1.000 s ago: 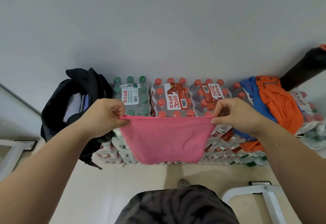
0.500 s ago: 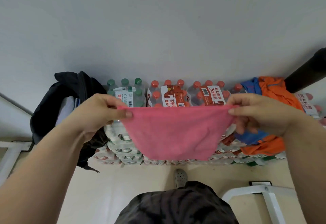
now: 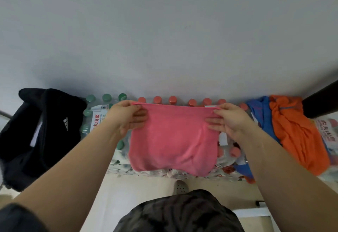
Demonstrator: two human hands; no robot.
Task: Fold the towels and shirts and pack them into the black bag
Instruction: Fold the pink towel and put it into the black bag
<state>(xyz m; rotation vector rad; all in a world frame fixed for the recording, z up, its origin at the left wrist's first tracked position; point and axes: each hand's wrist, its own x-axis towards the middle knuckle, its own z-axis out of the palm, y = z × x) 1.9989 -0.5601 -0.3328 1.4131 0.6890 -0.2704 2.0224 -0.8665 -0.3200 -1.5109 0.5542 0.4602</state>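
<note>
The pink towel (image 3: pixel 172 138) hangs in the air in front of the person, above the stacked packs of water bottles (image 3: pixel 102 114). The left hand (image 3: pixel 126 117) pinches its upper left corner and the right hand (image 3: pixel 227 119) pinches the upper right corner. The black bag (image 3: pixel 23 140) stands at the left, touching the packs. An orange shirt (image 3: pixel 296 133) and a blue shirt (image 3: pixel 261 114) lie on the packs at the right.

The pink terry-cloth towel (image 3: pixel 172 140) is one plain pink all over. Left of the towel, the black fabric bag (image 3: pixel 36 140) bears a small white three-stripe mark. Behind the towel stand green bottle caps (image 3: pixel 107 97) and coral-red bottle caps (image 3: pixel 172 100). Right of the towel lie a plain blue shirt (image 3: pixel 259 111) and a bright orange shirt (image 3: pixel 296 133). Below the towel is a dark mottled garment (image 3: pixel 179 213).
</note>
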